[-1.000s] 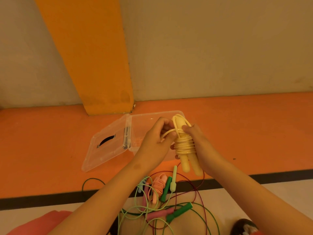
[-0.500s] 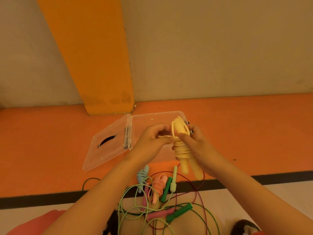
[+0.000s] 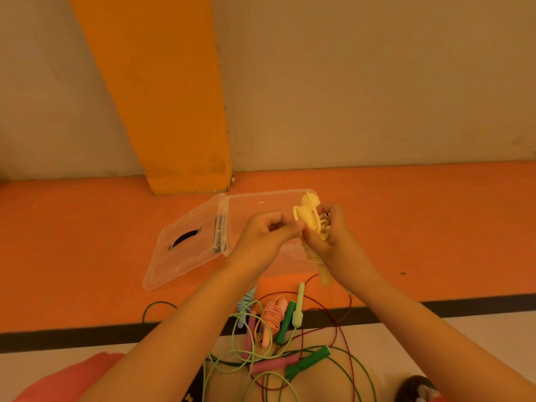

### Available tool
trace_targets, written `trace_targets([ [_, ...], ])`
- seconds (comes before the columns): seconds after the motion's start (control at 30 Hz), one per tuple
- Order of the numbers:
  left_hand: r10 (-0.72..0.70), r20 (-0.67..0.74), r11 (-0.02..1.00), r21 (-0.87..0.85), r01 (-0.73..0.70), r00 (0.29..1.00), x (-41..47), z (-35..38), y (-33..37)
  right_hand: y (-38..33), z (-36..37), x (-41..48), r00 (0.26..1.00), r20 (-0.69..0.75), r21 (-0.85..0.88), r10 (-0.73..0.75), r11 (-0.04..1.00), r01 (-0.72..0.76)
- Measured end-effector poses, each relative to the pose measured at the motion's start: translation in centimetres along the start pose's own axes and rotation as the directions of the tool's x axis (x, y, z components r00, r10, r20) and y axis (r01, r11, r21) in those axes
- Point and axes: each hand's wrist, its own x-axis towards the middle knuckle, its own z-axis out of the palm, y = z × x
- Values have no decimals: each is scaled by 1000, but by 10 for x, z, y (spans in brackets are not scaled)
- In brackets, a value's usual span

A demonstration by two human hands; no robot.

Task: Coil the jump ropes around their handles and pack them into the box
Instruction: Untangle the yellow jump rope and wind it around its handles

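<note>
Right hand (image 3: 333, 245) gripping yellow rope (image 3: 309, 216), box (image 3: 261, 198) behind

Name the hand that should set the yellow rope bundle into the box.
Right. The right hand grips the coiled yellow rope by the open box; the left hand only pinches a strand.

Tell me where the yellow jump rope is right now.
Head view, right of centre: the yellow jump rope, coiled on its handles, is gripped in the right hand, the left hand pinching its loop, in front of the open clear box.
</note>
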Motion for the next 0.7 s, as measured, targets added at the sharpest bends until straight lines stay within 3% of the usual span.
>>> trace_targets([
  [0.1,-40,-34,993,-115,36,999,-1,1,-1,-3,0,0,999,44,54,15,998,-17],
  [0.27,60,66,979,192,-72,996,-2,-2,-4,0,-6,-7,985,120,251,121,957,-148],
  [0.37,113,105,888,436,-148,988,-3,1,-12,-1,-8,-12,979,153,434,137,880,-191],
  [0.53,182,155,878,419,-232,971,-3,5,-13,-7,-13,-13,966,215,546,143,803,-240],
  [0.7,219,75,878,419,-230,973,-6,8,-13,0,-14,-12,911,394,517,125,789,-332],
])
